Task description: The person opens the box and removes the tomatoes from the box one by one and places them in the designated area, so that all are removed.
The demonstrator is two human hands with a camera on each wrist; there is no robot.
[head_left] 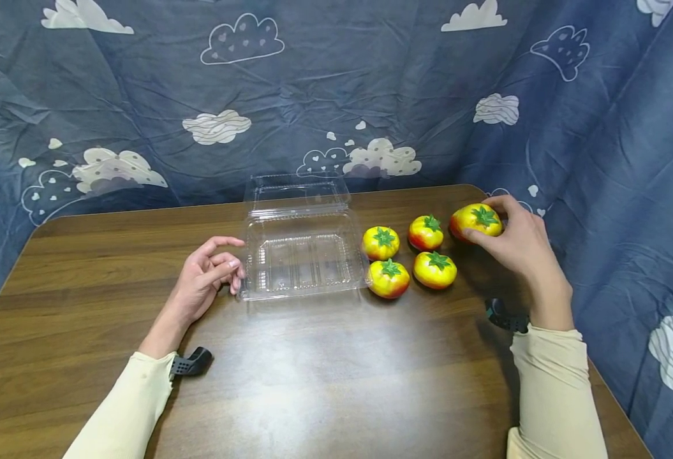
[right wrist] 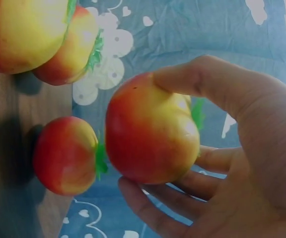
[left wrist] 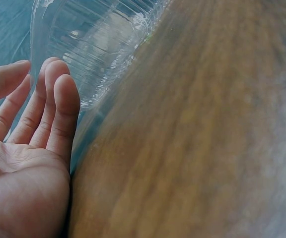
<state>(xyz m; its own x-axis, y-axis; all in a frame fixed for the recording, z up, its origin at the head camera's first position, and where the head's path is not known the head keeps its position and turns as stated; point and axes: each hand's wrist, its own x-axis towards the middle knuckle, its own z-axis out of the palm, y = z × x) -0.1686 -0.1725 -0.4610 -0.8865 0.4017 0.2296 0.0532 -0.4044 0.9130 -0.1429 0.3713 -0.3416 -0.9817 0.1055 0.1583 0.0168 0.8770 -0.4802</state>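
Note:
My right hand grips a yellow-and-red tomato between thumb and fingers, raised off the table at the far right. Its green leafy top faces up. Several similar tomatoes sit on the table to the left of that hand. A clear plastic clamshell box lies unfolded beside them, its lid tipped back towards the curtain. No contents show in the box. At the box's left edge is my left hand, fingers loosely bent and holding nothing; whether the fingertips touch the plastic I cannot tell.
The brown wooden table runs back to a blue curtain with white clouds, which also hangs along the right side. Two tomatoes stand close against the box's right edge. Black straps with small devices sit on both wrists.

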